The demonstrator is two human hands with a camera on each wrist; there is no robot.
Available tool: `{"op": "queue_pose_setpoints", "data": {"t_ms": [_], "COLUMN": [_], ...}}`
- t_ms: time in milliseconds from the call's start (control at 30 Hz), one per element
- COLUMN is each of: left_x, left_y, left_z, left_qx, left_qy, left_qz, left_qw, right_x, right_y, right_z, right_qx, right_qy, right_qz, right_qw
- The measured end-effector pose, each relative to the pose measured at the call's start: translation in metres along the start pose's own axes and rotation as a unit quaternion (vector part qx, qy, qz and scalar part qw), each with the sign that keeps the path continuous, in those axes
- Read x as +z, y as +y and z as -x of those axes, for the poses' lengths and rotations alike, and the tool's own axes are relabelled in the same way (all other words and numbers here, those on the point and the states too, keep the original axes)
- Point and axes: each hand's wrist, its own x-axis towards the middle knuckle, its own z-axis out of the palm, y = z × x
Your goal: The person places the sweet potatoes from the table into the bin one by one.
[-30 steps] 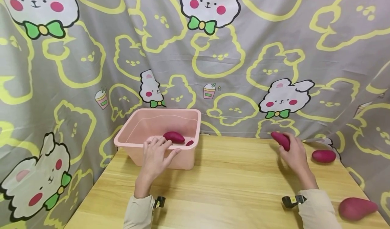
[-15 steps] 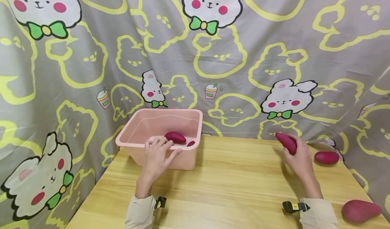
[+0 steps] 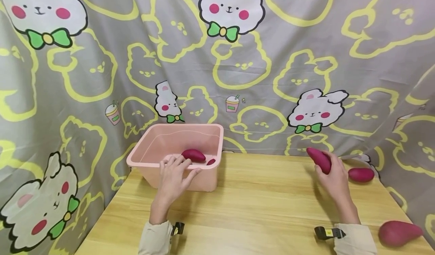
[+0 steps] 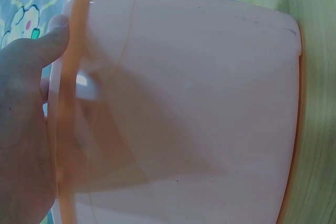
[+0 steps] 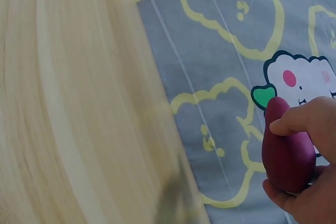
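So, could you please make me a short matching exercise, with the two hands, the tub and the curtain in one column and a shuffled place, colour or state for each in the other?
Column one
1. Left hand
2. Right hand
3. Tub
4. Curtain

Column two
A. Grey, patterned with yellow outlines
B. Grips a sweet potato
C. Pink, standing on the table
D. Holds the edge of a container

Right pairs
1-D, 2-B, 3-C, 4-A

sleeves (image 3: pixel 154 239) cropped, tub (image 4: pixel 194 103) ditto (L wrist cam)
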Motion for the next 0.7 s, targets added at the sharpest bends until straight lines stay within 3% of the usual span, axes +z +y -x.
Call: {"op": "queue_pose_setpoints", "data": {"t_ms": [700], "left_x": [-0.001], "left_y": [0.000], "left_z": [0.000], "left_qx": [0.000], "left_qy": [-0.003], "left_qz": [-0.019], "left_qw": [0.9998], "right_x": [-0.007], "right_y": [-0.023], "right_z": [0.004], "right_qx": [-0.009], "right_qy": [0.012], "right_qz": [0.001], "right_qw": [0.9999]}}
